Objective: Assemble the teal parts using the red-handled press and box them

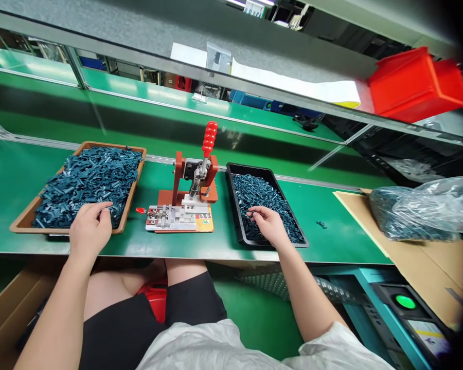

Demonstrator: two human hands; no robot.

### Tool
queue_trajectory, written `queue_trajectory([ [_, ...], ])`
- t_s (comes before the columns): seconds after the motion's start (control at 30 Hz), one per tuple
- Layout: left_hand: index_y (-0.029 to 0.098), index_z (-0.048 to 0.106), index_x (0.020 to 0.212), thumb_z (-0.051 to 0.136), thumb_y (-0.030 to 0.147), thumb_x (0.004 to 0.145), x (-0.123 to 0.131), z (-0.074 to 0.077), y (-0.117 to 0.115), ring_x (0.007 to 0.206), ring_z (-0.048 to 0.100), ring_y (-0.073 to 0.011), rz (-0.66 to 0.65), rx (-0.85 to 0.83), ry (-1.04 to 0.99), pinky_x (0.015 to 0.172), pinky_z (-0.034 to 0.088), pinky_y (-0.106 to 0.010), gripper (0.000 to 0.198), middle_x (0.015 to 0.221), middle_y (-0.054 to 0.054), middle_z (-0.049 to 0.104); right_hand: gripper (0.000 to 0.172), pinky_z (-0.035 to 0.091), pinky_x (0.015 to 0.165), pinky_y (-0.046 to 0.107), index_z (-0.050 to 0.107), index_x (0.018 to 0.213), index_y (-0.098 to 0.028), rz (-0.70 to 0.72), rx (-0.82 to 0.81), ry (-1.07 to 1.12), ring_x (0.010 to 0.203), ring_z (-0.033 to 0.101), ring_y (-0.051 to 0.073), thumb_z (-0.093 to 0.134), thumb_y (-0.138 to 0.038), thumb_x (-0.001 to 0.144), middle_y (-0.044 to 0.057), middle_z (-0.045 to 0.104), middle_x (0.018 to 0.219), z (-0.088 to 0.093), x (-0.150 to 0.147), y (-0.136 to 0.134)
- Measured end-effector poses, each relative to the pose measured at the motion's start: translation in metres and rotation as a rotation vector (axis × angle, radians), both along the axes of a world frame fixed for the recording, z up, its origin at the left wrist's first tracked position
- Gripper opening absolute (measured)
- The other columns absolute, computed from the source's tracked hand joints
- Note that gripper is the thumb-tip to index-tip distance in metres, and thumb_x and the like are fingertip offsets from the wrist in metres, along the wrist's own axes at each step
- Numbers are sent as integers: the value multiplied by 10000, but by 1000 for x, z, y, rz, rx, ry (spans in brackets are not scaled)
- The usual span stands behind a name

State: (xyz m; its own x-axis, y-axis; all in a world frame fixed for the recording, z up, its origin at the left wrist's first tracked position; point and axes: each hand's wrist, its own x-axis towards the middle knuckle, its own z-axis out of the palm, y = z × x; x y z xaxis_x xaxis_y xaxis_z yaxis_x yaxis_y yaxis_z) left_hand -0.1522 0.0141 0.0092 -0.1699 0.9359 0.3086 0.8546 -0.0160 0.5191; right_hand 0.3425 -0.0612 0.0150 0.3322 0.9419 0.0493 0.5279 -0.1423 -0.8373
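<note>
The small dark teal plastic parts (264, 205) heaped in the black tray (247, 168) look light and stiff, likely to slide against one another, so each is best pinched singly by its end. They lie right of the toggle clamp (193, 190), under the slightly curled fingers (256, 213) of the right hand (270, 225); any hold is impossible to tell. Left of the clamp, the left hand (90, 229) curves over longer parts (88, 185) in a brown tray (27, 229), its grip equally unclear.

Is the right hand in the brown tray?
No, the right hand is reaching into the black tray of dark parts, while the left hand is over the brown tray.
</note>
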Motion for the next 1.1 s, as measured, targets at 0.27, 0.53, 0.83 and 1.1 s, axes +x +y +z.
queue_trajectory([
  [0.27, 206, 778, 972, 538, 260, 781, -11, -2, 9, 808, 640, -188, -55, 67, -264, 876, 563, -350, 311, 945, -44, 697, 180, 450, 604, 281, 694, 929, -218, 255, 284, 27, 634, 558, 154, 554, -329, 948, 19, 651, 782, 8, -102, -32],
  [0.53, 178, 769, 1038, 670, 391, 851, 29, 20, -24, 901, 707, -206, -212, 80, -476, 881, 594, -357, 301, 1031, -83, 748, 193, 449, 522, 269, 634, 939, -219, 182, 289, 380, 553, 527, 145, 604, -410, 933, -22, 575, 673, -59, -128, -4],
  [0.83, 216, 793, 963, 609, 290, 916, 128, 13, 2, 984, 695, -254, -550, -129, -125, 950, 558, -422, 204, 999, -66, 790, 315, 629, 696, 354, 651, 1069, -230, 173, 308, 532, 796, 731, 218, 688, -507, 923, 61, 743, 902, -68, -132, 0],
  [1.1, 190, 732, 824, 567, 146, 854, 159, -4, 16, 1109, 635, -287, -557, -95, 156, 1141, 415, -508, 173, 1069, -92, 753, 267, 610, 636, 338, 694, 1004, -225, 112, 299, 440, 682, 698, 195, 663, -482, 936, 31, 711, 803, -73, -130, 2],
])
